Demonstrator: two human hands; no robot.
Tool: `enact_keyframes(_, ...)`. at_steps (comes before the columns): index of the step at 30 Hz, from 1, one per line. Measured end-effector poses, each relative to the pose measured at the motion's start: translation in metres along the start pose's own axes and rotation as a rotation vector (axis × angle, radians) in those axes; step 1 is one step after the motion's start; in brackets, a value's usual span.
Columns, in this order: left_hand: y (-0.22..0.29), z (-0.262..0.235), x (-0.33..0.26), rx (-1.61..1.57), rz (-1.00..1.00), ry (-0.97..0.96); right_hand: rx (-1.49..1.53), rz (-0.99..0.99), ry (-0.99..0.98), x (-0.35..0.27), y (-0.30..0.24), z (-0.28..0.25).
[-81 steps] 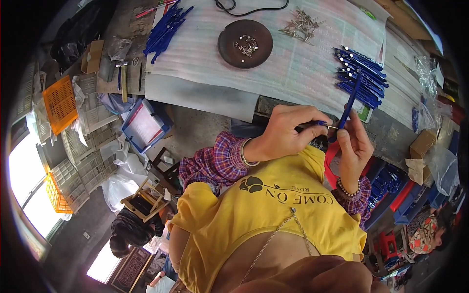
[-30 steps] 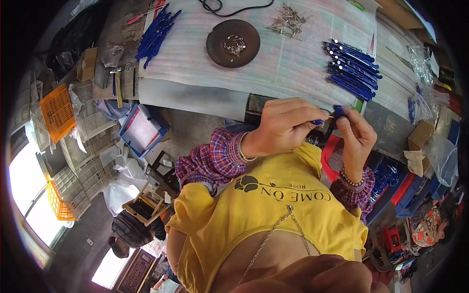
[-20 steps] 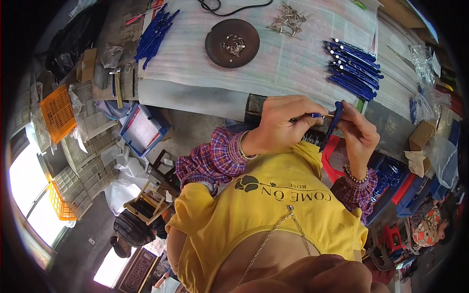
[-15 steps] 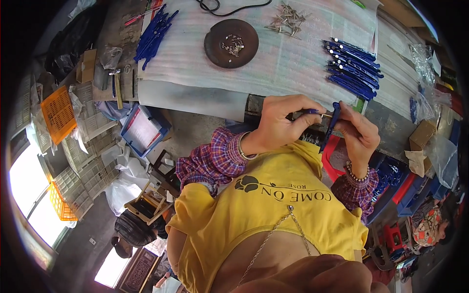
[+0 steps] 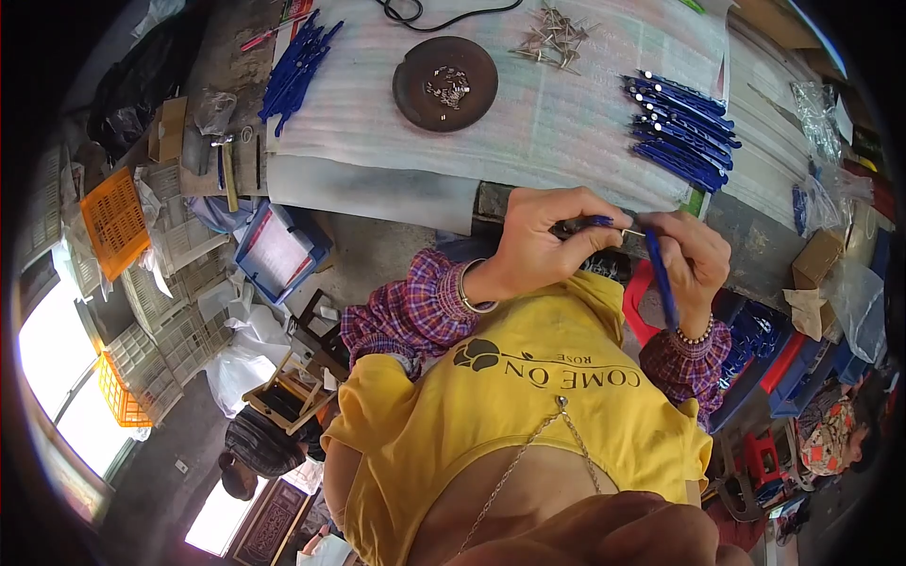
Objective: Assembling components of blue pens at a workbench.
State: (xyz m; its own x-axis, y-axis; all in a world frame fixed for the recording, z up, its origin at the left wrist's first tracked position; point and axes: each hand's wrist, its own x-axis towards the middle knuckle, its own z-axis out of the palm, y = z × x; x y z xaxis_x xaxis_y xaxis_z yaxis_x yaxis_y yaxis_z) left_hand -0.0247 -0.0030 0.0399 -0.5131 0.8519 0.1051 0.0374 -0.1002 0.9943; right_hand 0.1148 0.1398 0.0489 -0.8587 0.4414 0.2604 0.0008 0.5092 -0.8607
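Close in front of my chest, at the table's near edge, my left hand [image 5: 547,236] is closed on a slim dark blue piece [image 5: 596,222]. A thin metal pin [image 5: 635,232] spans the gap between my two hands; which piece it belongs to I cannot tell. My right hand [image 5: 696,253] pinches a long, narrow blue strip [image 5: 660,274] near its upper end, and the strip hangs down beside my wrist. Past my right hand, a stack of blue strips with shiny round ends [image 5: 684,132] lies on the table.
A round brown dish [image 5: 422,90] holds small metal bits. Beside it lie a heap of metal pins [image 5: 555,40] and a black cord [image 5: 453,21]. At the left are a pile of blue strips [image 5: 299,71] and a hammer [image 5: 226,174]. Blue bins [image 5: 280,247] stand below the table.
The blue strip in my right hand has dropped a little, and its lower end has swung to the right. My right fingers have closed in toward the pin. My left hand has hardly moved.
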Motion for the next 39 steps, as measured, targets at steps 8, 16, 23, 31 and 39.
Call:
enact_keyframes(8,0.001,0.001,0.0,0.016,0.015,0.021,-0.031,0.121,0.051,-0.006,-0.013,0.006)
enact_keyframes(16,0.003,0.003,0.0,0.032,0.042,0.03,0.26,0.332,0.225,-0.019,-0.019,0.019)
enact_keyframes(23,0.003,0.005,0.001,0.032,0.107,0.052,0.37,0.323,0.248,-0.017,-0.026,0.019)
enact_keyframes(31,0.007,0.005,0.001,-0.015,0.105,0.091,0.325,0.18,0.184,-0.02,-0.021,0.016)
enact_keyframes(39,0.006,0.007,0.002,-0.003,0.143,0.096,0.29,0.244,0.164,-0.022,-0.018,0.017)
